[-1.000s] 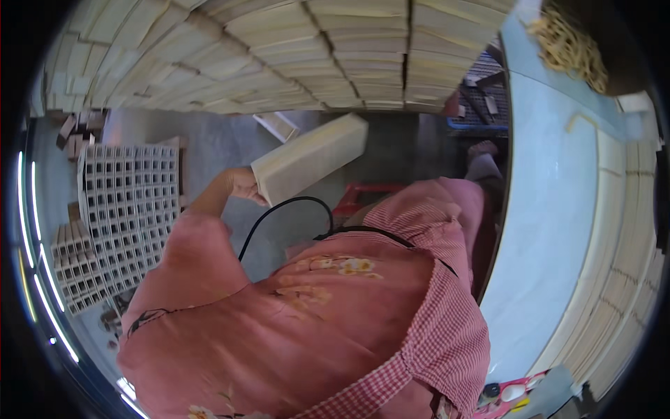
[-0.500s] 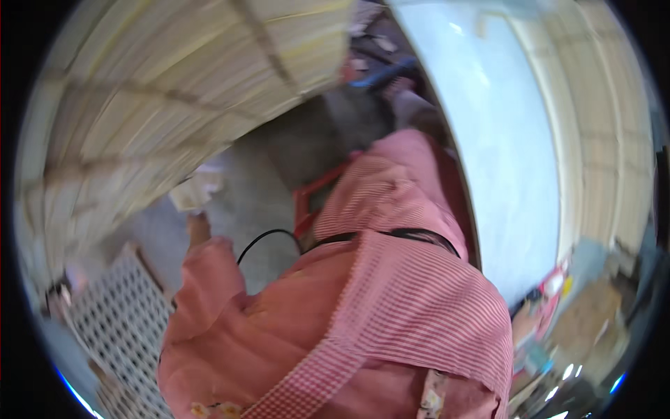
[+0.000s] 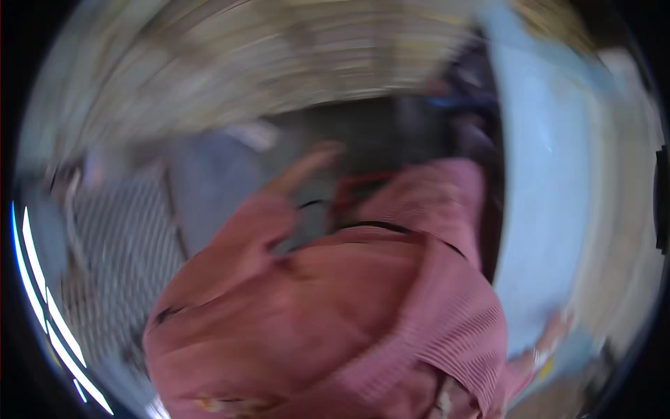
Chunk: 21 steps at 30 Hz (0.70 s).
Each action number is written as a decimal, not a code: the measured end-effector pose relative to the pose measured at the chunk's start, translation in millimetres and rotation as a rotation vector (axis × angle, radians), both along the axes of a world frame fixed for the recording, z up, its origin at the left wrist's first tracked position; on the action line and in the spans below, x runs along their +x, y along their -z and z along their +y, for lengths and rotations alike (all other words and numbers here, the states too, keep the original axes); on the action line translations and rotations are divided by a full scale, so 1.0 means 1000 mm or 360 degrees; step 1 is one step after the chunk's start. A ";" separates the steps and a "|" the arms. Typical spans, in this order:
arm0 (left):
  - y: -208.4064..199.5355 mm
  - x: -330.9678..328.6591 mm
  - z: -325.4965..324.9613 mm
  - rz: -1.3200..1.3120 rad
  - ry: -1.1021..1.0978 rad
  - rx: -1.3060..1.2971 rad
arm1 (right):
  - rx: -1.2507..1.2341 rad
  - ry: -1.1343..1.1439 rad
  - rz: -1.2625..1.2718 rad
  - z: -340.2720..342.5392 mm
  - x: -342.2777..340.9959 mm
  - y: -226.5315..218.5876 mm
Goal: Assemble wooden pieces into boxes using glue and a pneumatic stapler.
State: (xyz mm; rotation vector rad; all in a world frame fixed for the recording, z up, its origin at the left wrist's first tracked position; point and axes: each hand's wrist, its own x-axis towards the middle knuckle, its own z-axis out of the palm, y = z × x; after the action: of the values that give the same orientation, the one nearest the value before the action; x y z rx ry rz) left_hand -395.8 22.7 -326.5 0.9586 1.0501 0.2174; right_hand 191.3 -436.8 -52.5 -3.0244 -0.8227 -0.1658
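Hands were well apart; blurred, so could not tell whether either gripped anything. Left hand (image 3: 324, 150) stretched over the grey floor (image 3: 209, 174), near the stacked pale blocks (image 3: 335, 56) ahead. Right hand (image 3: 558, 328) was at the pale blue tabletop (image 3: 541, 209), contact unclear. Red frame (image 3: 363, 185) stood near the left hand.

Left head fisheye; downward view; close above wearer's torso (image 3: 321, 314)

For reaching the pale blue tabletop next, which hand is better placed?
Likely the right hand: it shows by the near end of the tabletop, while the left hand is over the floor.
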 end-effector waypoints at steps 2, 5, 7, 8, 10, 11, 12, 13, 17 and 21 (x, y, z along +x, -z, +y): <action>0.009 0.043 0.003 0.0575 0.0399 0.0644 | -0.0124 0.0049 0.0013 -0.107 0.046 -0.020; -0.027 0.036 -0.010 0.0759 0.0276 0.0841 | -0.0190 0.0356 0.0068 -0.100 0.115 0.003; -0.044 0.013 -0.021 0.0828 0.0022 0.0848 | -0.0167 0.0622 0.0332 -0.004 0.070 -0.016; -0.046 0.017 -0.031 0.0796 0.0013 0.0826 | -0.0181 0.0620 0.0294 -0.074 0.107 -0.010; -0.048 0.023 -0.033 0.0796 0.0057 0.0776 | 0.0055 0.0227 0.0209 -0.134 0.138 0.001; -0.052 0.018 -0.034 0.0841 0.0071 0.0755 | -0.0136 0.0243 0.0280 -0.128 0.130 0.003; -0.057 0.016 -0.033 0.0864 0.0095 0.0729 | -0.0333 0.0272 0.0332 -0.125 0.122 0.000; -0.062 0.018 -0.030 0.0864 0.0102 0.0730 | -0.0333 0.0279 0.0334 -0.128 0.115 -0.002; -0.092 0.042 -0.013 0.0779 0.0102 0.0832 | -0.0232 0.0052 0.0347 -0.141 0.096 -0.011; -0.132 0.096 0.007 0.0472 0.0222 0.1082 | -0.0110 -0.0190 0.0343 -0.142 0.086 -0.020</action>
State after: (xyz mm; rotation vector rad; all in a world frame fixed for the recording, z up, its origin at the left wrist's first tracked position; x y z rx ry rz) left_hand -299.8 30.2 -194.9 1.7122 1.1973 0.3335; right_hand 277.1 -578.5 -32.9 -2.9727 -1.0022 0.1892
